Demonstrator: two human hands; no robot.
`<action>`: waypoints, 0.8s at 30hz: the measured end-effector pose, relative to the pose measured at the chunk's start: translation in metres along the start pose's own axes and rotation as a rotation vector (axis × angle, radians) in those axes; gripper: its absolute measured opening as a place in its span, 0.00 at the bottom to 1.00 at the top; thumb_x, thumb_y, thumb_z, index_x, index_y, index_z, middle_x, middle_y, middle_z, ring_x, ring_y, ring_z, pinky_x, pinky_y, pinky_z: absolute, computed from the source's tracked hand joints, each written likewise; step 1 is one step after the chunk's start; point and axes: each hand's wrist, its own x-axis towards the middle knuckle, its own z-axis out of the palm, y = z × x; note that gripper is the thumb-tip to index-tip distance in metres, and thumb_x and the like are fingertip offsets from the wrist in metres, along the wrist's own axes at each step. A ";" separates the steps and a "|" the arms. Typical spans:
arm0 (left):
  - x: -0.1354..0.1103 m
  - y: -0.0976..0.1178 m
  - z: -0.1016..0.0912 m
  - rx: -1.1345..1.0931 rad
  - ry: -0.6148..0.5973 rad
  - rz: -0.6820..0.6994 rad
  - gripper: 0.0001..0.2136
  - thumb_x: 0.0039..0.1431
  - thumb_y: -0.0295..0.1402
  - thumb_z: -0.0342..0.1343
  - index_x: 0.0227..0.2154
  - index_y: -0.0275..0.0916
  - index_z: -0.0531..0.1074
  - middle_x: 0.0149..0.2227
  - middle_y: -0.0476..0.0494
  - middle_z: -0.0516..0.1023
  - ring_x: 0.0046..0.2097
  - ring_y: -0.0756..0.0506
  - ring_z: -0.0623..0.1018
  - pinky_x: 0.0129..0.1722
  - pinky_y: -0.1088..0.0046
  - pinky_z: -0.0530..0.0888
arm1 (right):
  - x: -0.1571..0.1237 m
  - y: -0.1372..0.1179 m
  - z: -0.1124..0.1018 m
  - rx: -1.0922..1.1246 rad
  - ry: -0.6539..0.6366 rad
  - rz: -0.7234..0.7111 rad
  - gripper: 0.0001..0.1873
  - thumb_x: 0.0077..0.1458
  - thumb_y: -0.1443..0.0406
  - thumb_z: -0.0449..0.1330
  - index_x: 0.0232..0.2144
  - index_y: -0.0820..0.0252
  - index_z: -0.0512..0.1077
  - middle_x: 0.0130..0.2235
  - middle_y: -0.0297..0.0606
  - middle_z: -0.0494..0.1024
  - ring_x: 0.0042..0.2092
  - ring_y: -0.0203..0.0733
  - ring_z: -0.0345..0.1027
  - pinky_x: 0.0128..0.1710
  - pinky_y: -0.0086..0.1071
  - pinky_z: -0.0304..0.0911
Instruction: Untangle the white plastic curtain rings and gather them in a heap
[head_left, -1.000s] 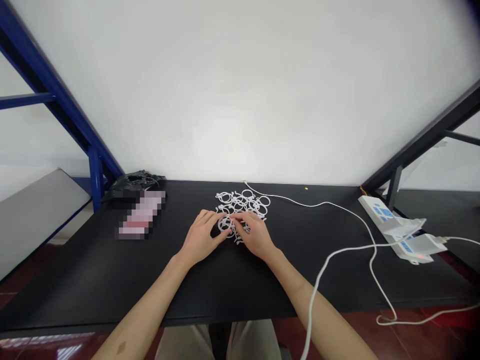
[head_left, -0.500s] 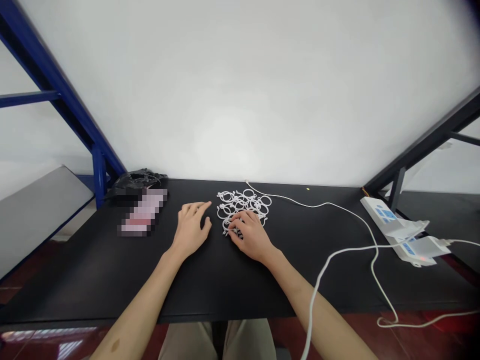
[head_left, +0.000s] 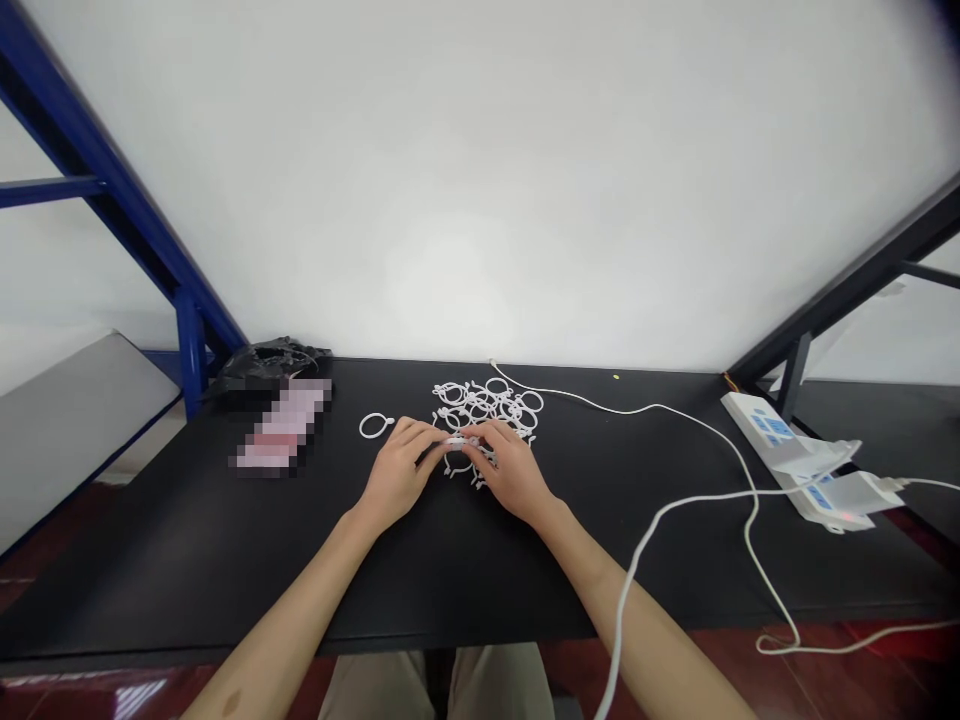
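In the head view, a heap of white curtain rings (head_left: pixel 491 400) with small eyelets lies on the black table (head_left: pixel 450 570). At the heap's near left side, my left hand (head_left: pixel 403 468) and my right hand (head_left: pixel 516 470) meet fingertip to fingertip. Both are closed in a pinch on one white curtain ring (head_left: pixel 455 440), largely covered by the fingers. Left of my left hand a single curtain ring (head_left: pixel 375 426) lies flat, apart from the heap.
A crumpled black plastic bag (head_left: pixel 259 365) and a blurred-out pink item (head_left: pixel 285 425) lie at the left. A white power strip (head_left: pixel 772 430) is on the right, with white cables (head_left: pixel 660 508) crossing the table. The wall (head_left: pixel 480 200) rises behind.
My left hand has moved right from its open pose and closed on a ring together with my right hand. A lone ring now shows left of my left hand.
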 end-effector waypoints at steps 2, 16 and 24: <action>0.002 0.003 -0.004 -0.046 -0.001 -0.056 0.07 0.66 0.34 0.52 0.36 0.40 0.74 0.35 0.45 0.78 0.40 0.45 0.73 0.42 0.67 0.72 | 0.000 -0.001 0.000 0.039 0.003 0.008 0.10 0.64 0.62 0.55 0.46 0.56 0.72 0.40 0.40 0.75 0.43 0.43 0.69 0.45 0.36 0.66; 0.000 0.019 -0.010 -0.074 -0.058 0.087 0.06 0.65 0.30 0.54 0.41 0.42 0.75 0.38 0.45 0.78 0.40 0.46 0.72 0.41 0.67 0.71 | 0.006 0.000 -0.013 0.474 -0.061 0.329 0.09 0.59 0.63 0.60 0.41 0.56 0.76 0.39 0.36 0.79 0.40 0.39 0.72 0.43 0.34 0.67; -0.001 0.010 0.000 0.155 -0.047 0.061 0.18 0.63 0.37 0.55 0.55 0.41 0.66 0.50 0.39 0.75 0.50 0.41 0.73 0.48 0.60 0.71 | 0.004 -0.005 -0.007 0.235 -0.027 0.087 0.08 0.61 0.68 0.56 0.38 0.56 0.75 0.36 0.36 0.75 0.37 0.38 0.70 0.38 0.31 0.66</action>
